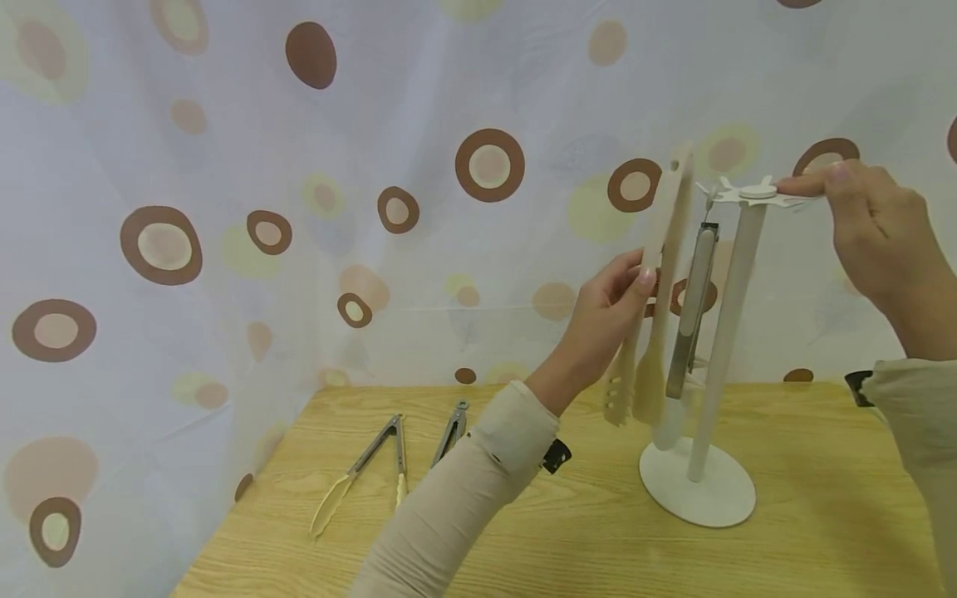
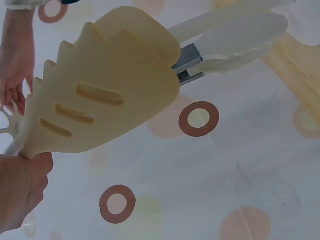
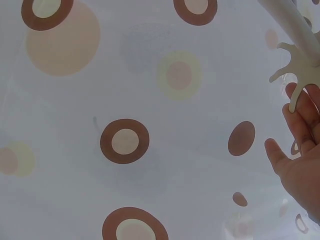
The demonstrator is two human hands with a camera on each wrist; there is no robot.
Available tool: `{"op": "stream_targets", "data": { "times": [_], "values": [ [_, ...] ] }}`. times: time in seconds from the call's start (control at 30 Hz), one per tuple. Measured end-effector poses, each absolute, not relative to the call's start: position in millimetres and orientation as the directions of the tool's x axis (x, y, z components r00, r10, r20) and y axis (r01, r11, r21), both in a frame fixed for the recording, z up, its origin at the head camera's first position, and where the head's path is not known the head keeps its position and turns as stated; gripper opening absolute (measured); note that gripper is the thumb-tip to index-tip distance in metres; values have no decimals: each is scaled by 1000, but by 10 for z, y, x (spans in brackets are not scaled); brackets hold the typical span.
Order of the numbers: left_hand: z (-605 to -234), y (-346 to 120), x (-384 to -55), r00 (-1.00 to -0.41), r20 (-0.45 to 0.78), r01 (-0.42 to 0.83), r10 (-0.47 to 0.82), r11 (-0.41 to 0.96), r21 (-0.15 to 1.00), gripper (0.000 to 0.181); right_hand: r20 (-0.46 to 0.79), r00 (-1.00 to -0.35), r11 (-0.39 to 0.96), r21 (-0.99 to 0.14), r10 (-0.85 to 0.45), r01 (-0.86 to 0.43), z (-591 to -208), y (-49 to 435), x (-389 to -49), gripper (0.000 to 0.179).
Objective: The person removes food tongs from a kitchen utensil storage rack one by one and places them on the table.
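My left hand (image 1: 598, 311) grips two cream-coloured kitchen utensils by their handles, upright just left of a white utensil stand (image 1: 723, 340). One is a slotted turner (image 2: 102, 102) with a toothed edge; the other, a solid-headed utensil (image 2: 145, 22), lies behind it in the left wrist view. Their handle tops rise beside the stand's hooks. Metal-handled tongs (image 1: 697, 286) with pale tips hang from a hook on the stand's left side. My right hand (image 1: 885, 228) rests its fingers on the hooked top (image 3: 301, 65) of the stand, coming from the right.
On the wooden table (image 1: 822, 482), left of the stand, lie spread tongs (image 1: 362, 453) with cream tips. A second pair of tongs (image 1: 452, 428) is partly hidden behind my left sleeve. A spotted curtain (image 1: 419, 91) hangs behind and left of the table.
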State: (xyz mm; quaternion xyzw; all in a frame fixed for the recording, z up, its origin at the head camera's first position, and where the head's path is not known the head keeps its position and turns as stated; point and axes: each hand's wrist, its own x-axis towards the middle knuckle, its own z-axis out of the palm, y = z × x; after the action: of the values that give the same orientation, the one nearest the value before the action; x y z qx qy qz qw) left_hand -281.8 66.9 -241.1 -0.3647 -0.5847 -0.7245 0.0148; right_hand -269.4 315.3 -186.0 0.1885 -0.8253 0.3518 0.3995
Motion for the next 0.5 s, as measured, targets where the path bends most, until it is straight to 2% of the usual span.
{"op": "stream_targets", "data": {
  "times": [0.3, 0.5],
  "values": [
    [-2441, 553, -2846, -760, 526, 452, 382, -271, 850, 36, 811, -583, 678, -405, -44, -614, -1873, 3178, -2714, 49],
    [-2506, 465, -2909, -779, 508, 461, 368, -214, 861, 36, 805, -591, 683, -403, -52, -609, -1865, 3171, -2736, 50]
  ]
}}
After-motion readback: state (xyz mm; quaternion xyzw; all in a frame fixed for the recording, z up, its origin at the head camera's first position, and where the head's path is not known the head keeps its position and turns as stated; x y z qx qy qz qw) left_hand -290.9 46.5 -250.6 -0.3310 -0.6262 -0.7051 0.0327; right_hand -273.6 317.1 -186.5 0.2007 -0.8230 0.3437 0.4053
